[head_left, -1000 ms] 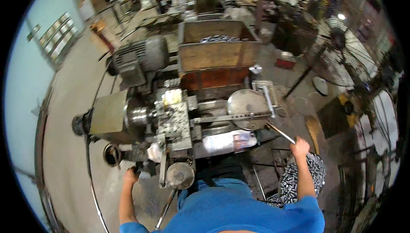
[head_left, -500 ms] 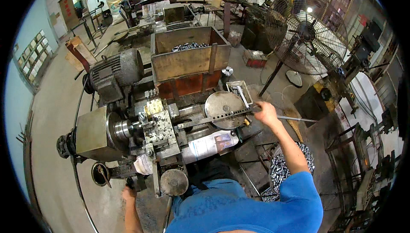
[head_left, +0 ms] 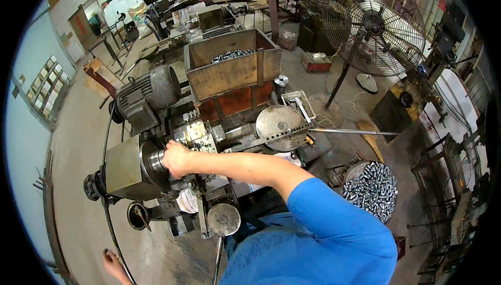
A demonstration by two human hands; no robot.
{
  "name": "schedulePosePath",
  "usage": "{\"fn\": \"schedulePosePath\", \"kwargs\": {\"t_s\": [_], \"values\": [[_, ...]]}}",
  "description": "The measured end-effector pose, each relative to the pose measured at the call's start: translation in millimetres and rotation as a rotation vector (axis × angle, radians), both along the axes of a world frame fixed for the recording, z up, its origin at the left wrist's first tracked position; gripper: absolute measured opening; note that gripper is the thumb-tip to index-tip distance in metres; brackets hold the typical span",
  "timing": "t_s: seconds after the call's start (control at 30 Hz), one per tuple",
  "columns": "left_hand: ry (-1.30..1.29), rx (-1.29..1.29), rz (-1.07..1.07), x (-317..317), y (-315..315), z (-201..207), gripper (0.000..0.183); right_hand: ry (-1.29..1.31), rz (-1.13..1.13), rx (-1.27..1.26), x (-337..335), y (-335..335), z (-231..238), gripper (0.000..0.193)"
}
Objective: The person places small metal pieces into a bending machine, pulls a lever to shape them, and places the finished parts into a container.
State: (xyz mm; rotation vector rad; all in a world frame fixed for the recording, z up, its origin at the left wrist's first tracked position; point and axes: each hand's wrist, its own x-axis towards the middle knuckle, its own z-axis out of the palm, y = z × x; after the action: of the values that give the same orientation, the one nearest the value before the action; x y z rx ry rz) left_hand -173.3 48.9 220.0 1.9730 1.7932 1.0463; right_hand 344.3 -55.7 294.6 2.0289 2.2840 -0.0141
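My right arm reaches left across the lathe, and my right hand (head_left: 176, 159) is at the front of the shiny round spindle chuck (head_left: 155, 164). Its fingers are curled in at the chuck, and whatever they grip is hidden. Low on the left, my left hand (head_left: 111, 262) is off the machine, beside a black cable. The fingers there are bent, with something small and dark at them that I cannot make out. Partly behind my right forearm lies the tool carriage (head_left: 201, 138). A flat bar with holes (head_left: 271, 137) crosses the round metal plate (head_left: 282, 120).
A basket of small metal parts (head_left: 370, 191) stands at the right. Behind the lathe is a large metal bin (head_left: 235, 76) with more parts. The big fan (head_left: 373, 24) stands far right, the motor (head_left: 148, 94) behind the headstock (head_left: 125, 167). A round-topped handle (head_left: 223, 219) sits close to my body.
My right hand has left the end of the perforated bar and moved left to the chuck. My left hand has gone from beside the machine's lower front further left. The view has shifted slightly.
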Motion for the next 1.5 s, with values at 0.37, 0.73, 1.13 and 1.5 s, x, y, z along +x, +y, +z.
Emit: {"fn": "schedulePosePath", "kwargs": {"t_s": [0.37, 0.73, 1.13, 1.5], "values": [[0.407, -0.082, 0.172, 82.1, -116.1, -23.2, 0.031, 0.050, 0.004, 0.114, 0.9, 2.1, -25.0, 0.018], [-0.356, -0.631, -0.200, 69.3, -40.7, -35.9, 0.015, -0.069, -0.421, 0.584, 168.3, -48.7, 79.2, 0.043], [-0.478, -0.634, -0.194, 67.3, -65.8, -24.5, 0.034, 0.494, -0.729, 0.838, 200.7, -327.5, -61.0, 0.048], [-0.293, -0.624, -0.107, 103.2, -59.2, -38.9, 0.032, 0.241, -1.794, -0.131, 217.7, -605.3, -213.2, 0.035]]}}
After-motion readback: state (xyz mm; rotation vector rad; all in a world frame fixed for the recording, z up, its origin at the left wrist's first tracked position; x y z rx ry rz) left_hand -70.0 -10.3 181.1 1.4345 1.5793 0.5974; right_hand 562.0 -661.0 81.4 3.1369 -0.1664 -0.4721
